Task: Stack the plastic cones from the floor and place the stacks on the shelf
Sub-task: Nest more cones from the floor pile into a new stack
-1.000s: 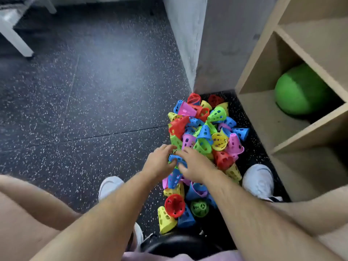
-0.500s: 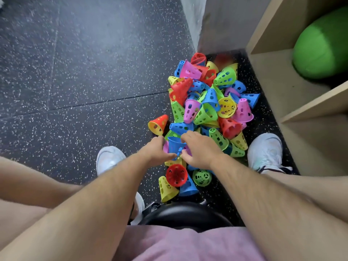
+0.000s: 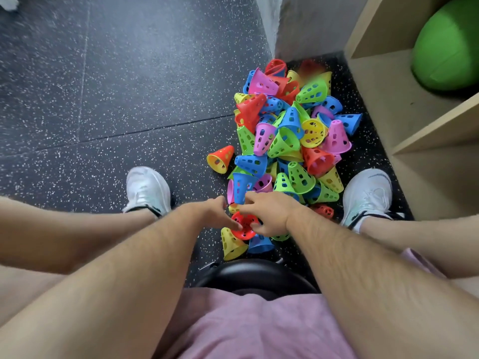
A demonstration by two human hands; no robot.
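Observation:
A heap of perforated plastic cones (image 3: 290, 130) in red, blue, green, yellow and pink lies on the dark speckled floor beside the wooden shelf (image 3: 427, 130). My left hand (image 3: 216, 211) and my right hand (image 3: 270, 215) meet at the near end of the heap. Between their fingertips they hold a blue cone (image 3: 242, 186) by its narrow end, with its wide end pointing away from me. Just under both hands lies a red cone (image 3: 245, 228), mouth up, with a yellow cone (image 3: 230, 244) and another blue cone in front of it.
One orange cone (image 3: 220, 159) lies apart, left of the heap. My white shoes (image 3: 147, 190) (image 3: 368, 195) flank the near cones. A black stool seat (image 3: 256, 275) is under me. A green ball (image 3: 448, 47) fills a shelf compartment. A grey wall corner (image 3: 298, 22) stands behind the heap.
Both hands have drawn back toward me with the blue cone, from the heap's middle to its near end. An orange cone now lies apart on the left. The camera has tilted down.

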